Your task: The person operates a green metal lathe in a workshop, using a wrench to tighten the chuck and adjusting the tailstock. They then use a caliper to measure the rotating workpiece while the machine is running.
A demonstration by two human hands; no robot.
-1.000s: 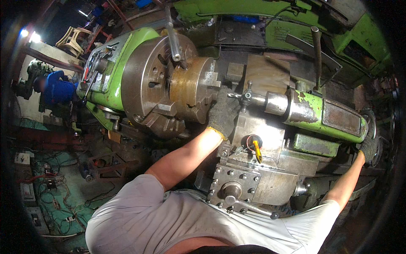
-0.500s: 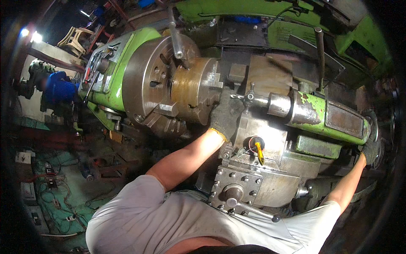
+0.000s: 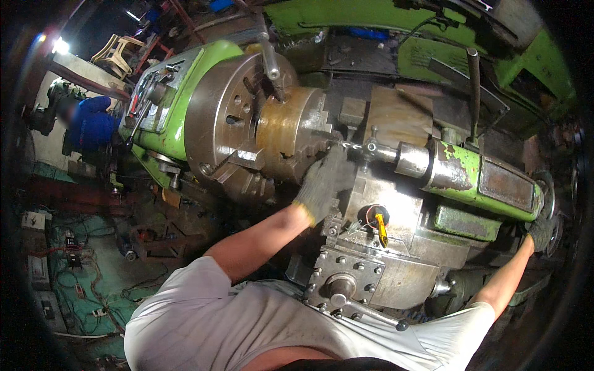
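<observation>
My gloved left hand point(image 3: 328, 179) is between the lathe chuck and the drill bit. Its fingers look stretched out, somewhat blurred, with the tips close to the bit's point; contact cannot be made out. The bit point(image 3: 353, 146) sticks out of the steel quill point(image 3: 413, 159) of the green tailstock point(image 3: 455, 170). Facing it is a small brass-coloured chuck point(image 3: 284, 127), mounted on the large steel chuck point(image 3: 216, 117). At the far right, my gloved right hand point(image 3: 542, 234) is closed around the rim of the tailstock handwheel point(image 3: 555, 230).
A yellow-handled tool point(image 3: 382, 232) lies on the carriage. Nearer my body is the square tool post point(image 3: 339, 281) with its lever point(image 3: 377, 315). A chuck key point(image 3: 268, 59) stands up from the chuck. Another person in blue point(image 3: 93, 123) is at the far left. Cables run over the green floor point(image 3: 117, 278).
My left hand has drawn back a little from the drill bit, down and toward the left. My right hand stays at the handwheel. The whole view has shifted slightly.
</observation>
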